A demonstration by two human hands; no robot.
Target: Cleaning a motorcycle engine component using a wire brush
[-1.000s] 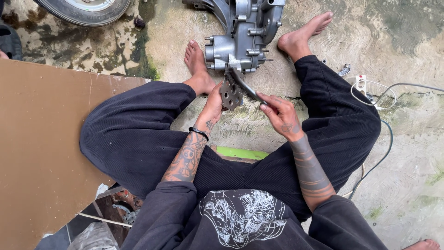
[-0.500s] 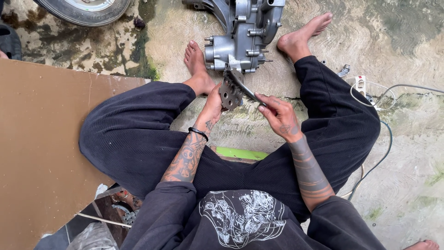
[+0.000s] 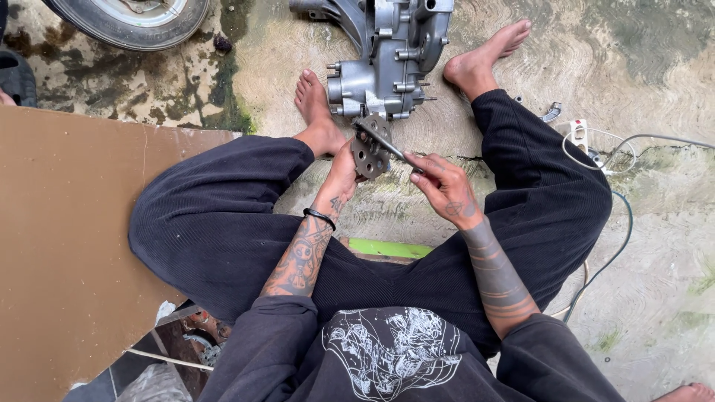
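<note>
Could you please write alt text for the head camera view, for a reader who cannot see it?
A person seated on a concrete floor holds a round perforated metal plate in the left hand and works a thin tool against it with the right hand. A grey engine casing stands between their bare feet, a brown board to their left.

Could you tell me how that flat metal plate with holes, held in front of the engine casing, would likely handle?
The metal plate looks rigid and probably heavy for its size. Being flat, it should not roll. Its surface looks grimy, so it may be slippery; the left hand grips it while the right hand works a thin tool on it.
</note>
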